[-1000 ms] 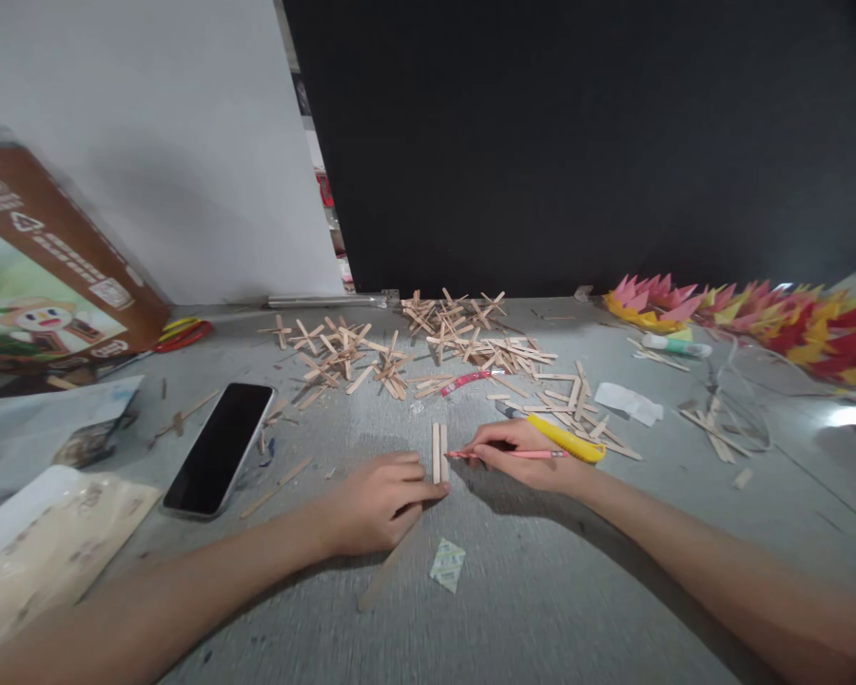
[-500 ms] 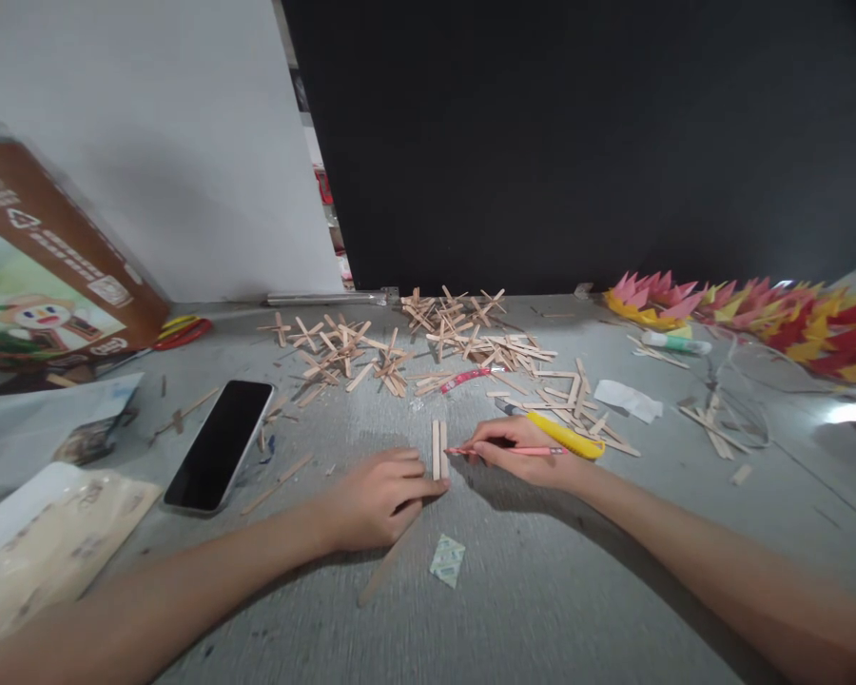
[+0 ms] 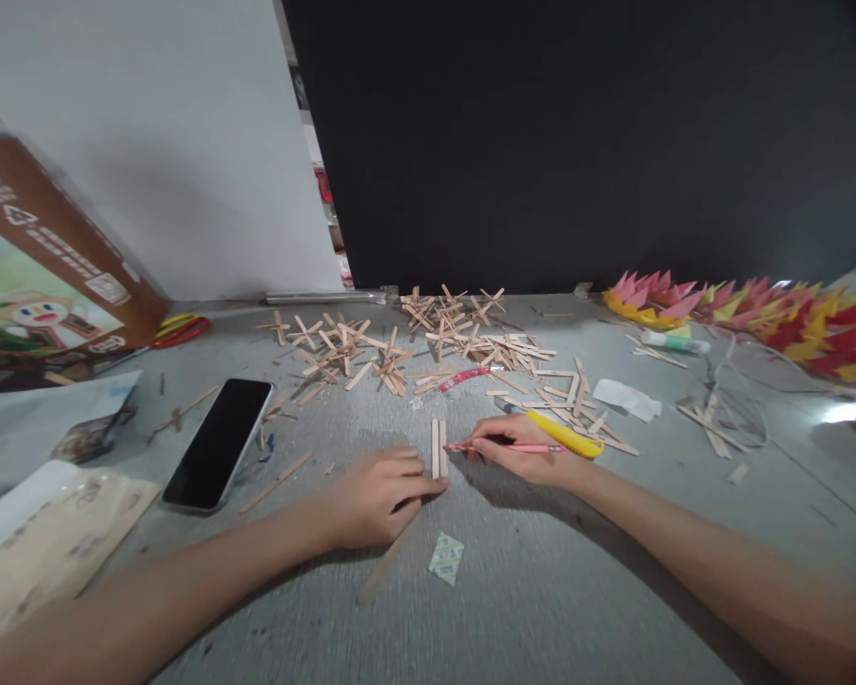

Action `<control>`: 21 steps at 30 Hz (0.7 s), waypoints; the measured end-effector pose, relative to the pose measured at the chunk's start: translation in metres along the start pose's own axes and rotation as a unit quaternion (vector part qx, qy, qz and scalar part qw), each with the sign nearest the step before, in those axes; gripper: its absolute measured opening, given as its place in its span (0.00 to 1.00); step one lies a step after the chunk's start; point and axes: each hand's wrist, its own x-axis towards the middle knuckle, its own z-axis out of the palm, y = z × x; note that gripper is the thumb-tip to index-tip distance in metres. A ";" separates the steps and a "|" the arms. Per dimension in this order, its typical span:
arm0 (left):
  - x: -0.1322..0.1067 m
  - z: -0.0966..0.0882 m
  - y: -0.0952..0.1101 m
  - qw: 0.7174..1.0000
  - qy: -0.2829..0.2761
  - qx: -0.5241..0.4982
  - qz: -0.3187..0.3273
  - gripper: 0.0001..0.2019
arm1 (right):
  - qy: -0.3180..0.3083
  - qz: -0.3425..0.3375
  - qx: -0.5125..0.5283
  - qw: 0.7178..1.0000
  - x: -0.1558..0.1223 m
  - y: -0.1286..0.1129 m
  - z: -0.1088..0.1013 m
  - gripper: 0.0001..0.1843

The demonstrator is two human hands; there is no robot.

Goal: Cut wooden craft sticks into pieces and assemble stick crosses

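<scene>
Two short popsicle sticks (image 3: 438, 445) lie side by side, upright in view, on the grey tabletop. My left hand (image 3: 381, 497) rests on the table with its fingers bent, the tips close to their left side. Its thumb presses at their near ends. From the right, my right hand (image 3: 517, 445) pinches a pink pencil (image 3: 542, 448), whose tip meets the right stick's edge. A longer stick (image 3: 389, 563) pokes out from under my left hand. Just behind my right hand lies a yellow box cutter (image 3: 565, 436).
Crossed and loose popsicle sticks (image 3: 339, 347) are heaped toward the back. A phone (image 3: 218, 445), a plastic packet (image 3: 64, 542) and a brown carton (image 3: 64, 257) are at left. A small sachet (image 3: 446, 558) lies in front. Folded paper decorations (image 3: 763, 319) and a glue stick (image 3: 674, 342) sit at right.
The pencil has shifted very slightly along the right stick's edge, toward the back. Both hands otherwise keep nearly the same place, and the sticks have not visibly moved.
</scene>
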 end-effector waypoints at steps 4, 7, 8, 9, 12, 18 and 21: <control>0.000 0.000 0.000 1.000 0.001 -0.006 -0.003 0.17 | -0.007 -0.010 -0.001 1.000 0.001 0.002 0.000 0.16; 0.000 0.000 0.001 1.000 0.005 -0.010 -0.004 0.18 | 0.002 -0.006 -0.012 1.000 0.001 0.006 0.001 0.16; 0.001 -0.001 0.001 1.000 0.005 -0.010 -0.002 0.18 | 0.005 -0.004 -0.014 1.000 0.002 0.007 0.002 0.16; 0.001 -0.001 0.001 1.000 0.005 -0.008 0.000 0.18 | 0.007 -0.004 -0.014 1.000 0.002 0.008 0.002 0.16; 0.001 -0.001 0.001 1.000 0.006 0.000 0.008 0.18 | 0.000 -0.008 -0.006 1.000 0.002 0.011 0.003 0.16; 0.001 -0.001 0.000 1.000 0.006 0.007 0.008 0.17 | 0.006 -0.008 -0.006 1.000 0.002 0.008 0.003 0.17; 0.001 -0.001 0.001 1.000 0.005 0.011 0.009 0.18 | -0.003 -0.014 -0.007 1.000 0.002 0.008 0.002 0.17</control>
